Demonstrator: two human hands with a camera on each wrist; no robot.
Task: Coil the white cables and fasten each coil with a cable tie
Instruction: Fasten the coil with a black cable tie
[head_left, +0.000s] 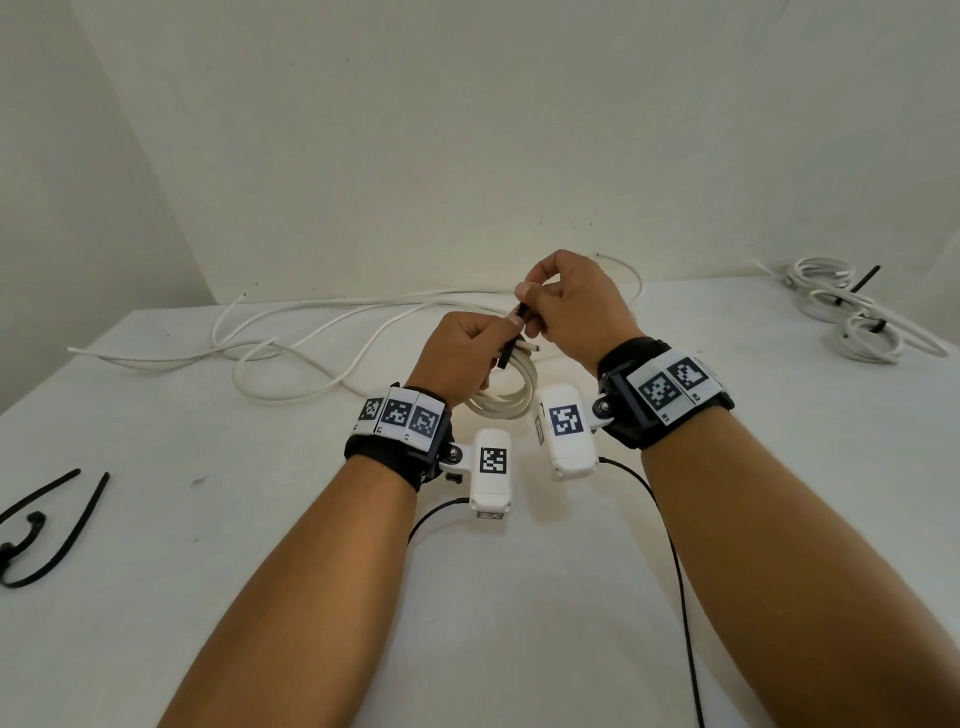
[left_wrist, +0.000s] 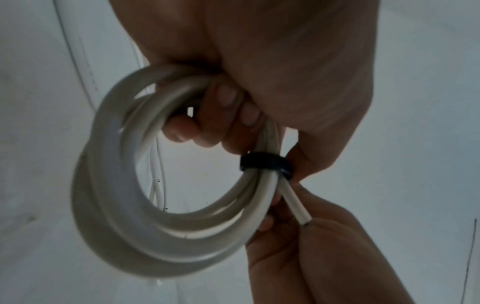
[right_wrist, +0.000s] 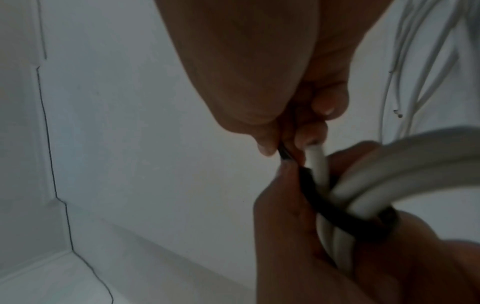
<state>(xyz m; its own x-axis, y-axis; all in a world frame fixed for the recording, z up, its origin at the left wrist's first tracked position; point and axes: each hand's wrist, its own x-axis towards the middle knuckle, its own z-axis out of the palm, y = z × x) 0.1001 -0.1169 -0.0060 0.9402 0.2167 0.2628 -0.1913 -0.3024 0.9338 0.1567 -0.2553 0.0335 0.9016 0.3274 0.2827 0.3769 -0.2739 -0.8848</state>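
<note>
Left hand (head_left: 462, 345) curled through and round the coil (head_left: 501, 397), fingers hooked inside the loops, thumb and forefinger pinching the bundle just beside the tie (left_wrist: 265, 163). Right hand (head_left: 576, 306) closed in a pinch on the tie's free tail, above and touching the left. Coil held in the air over the table (head_left: 519, 597), between the two wrists, hanging below the left fist; one cut cable end (left_wrist: 296, 202) sticks out past the band. Black tie is wrapped once round the loops and looks threaded, though the head itself is hidden by fingers. Band sits slack in the right wrist view, so I judge the step to be cinching: this coil is wound, its tie not yet pulled tight. Next move calls for a steady pull on the tail away from the left hand, while the left keeps the loops stacked so none slips out of the band. Outward: loose cable (head_left: 311, 332) sprawled across the far table, uncoiled. Two tied coils (head_left: 841, 312) at far right. Spare ties (head_left: 52, 519) at near left. Roughly midway, by this count.
</note>
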